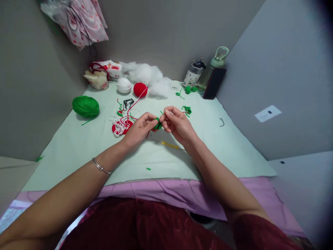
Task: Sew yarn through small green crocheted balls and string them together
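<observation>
Between thumb and fingers, my left hand (142, 127) holds a small green crocheted piece (157, 124) above the middle of the table. My right hand (176, 123) is pinched just beside it, close to the piece; what sits in its fingertips is too small to make out, though a short green strand shows there. Below the hands lies a crochet hook with a yellow handle (170, 144). To the left of my left hand rests a red crocheted piece (114, 128) with loops of white yarn (121, 127) over it.
A green yarn ball (85, 106) lies at left. Along the back stand a white yarn ball (124, 85), a red yarn ball (140, 90), fluffy white stuffing (148, 74), a cup of tools (193, 74), a bottle (218, 61) and a phone (214, 83). Green scraps (187, 110) lie right of centre.
</observation>
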`<state>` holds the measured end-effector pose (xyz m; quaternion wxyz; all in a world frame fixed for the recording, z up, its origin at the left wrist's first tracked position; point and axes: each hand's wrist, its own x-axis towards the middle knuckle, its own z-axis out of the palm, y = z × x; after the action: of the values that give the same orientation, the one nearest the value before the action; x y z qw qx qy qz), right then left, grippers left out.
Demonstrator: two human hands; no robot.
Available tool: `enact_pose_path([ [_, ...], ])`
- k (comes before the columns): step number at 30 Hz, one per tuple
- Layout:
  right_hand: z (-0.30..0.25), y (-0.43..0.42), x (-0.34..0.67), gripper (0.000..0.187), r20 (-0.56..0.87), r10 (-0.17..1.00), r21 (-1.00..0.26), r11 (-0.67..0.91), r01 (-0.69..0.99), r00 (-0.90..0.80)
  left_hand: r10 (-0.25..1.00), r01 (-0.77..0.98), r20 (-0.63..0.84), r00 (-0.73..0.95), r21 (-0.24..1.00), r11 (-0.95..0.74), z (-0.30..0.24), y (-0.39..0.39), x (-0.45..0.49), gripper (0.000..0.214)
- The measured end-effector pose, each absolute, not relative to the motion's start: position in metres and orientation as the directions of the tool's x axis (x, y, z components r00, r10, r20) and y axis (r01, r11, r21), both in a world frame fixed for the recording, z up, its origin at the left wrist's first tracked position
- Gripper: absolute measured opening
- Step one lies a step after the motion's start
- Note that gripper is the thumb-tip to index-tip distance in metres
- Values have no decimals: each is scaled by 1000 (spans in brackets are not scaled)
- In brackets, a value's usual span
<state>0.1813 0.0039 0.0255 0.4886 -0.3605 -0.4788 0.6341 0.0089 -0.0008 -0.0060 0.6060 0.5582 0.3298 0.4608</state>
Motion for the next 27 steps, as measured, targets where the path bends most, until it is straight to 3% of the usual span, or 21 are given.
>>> enact_pose_path([
  [8,33,2,186,44,10,973,-968,-49,-246,-232,883,-190,121,454,981,-36,-1,-2,8,29],
  [15,38,-3,191,33,237,958,-967,248,55,-160,912,-205,106,396,979,-24,-3,3,6,28],
  [18,35,-4,193,23,383,915,-882,402,244,-123,923,-235,123,364,971,-36,-3,6,4,29],
  [21,31,-5,193,12,523,838,-721,531,445,-154,928,-266,122,351,964,-26,-5,9,3,31],
  [27,29,-7,192,10,573,791,-577,576,579,-217,940,-278,118,320,960,-26,-8,12,1,30],
])
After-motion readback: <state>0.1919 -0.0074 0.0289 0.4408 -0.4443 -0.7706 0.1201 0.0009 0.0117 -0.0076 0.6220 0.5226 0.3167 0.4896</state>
